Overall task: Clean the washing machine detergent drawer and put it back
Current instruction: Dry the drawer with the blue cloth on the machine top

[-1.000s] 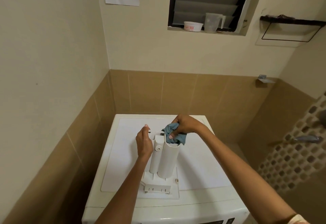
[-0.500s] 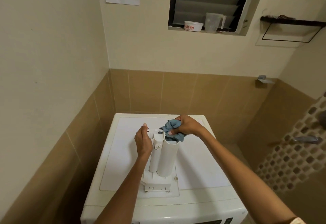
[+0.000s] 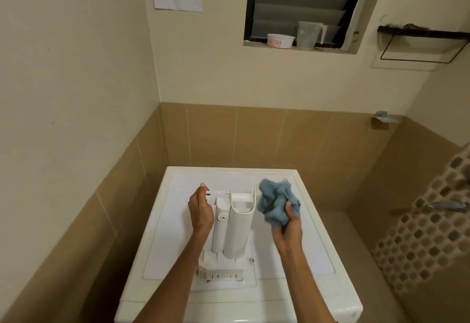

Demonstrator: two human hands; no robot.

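The white detergent drawer [image 3: 235, 228] lies upside down on top of the white washing machine [image 3: 312, 259], its rounded undersides facing up and its front panel toward me. My left hand [image 3: 201, 212] grips the drawer's far left edge. My right hand [image 3: 288, 223] holds a crumpled blue cloth [image 3: 276, 202] just to the right of the drawer, off its surface.
Tiled walls close in on the left and behind the machine. A window ledge above holds a white bowl [image 3: 280, 40] and a clear jug [image 3: 309, 35]. A tap [image 3: 447, 205] sticks out of the mosaic wall at right. A black shelf [image 3: 422, 33] hangs high on the right.
My right hand has pulled the blue cloth out of the drawer's far end and moved it to the right side. The left hand keeps its hold on the drawer.
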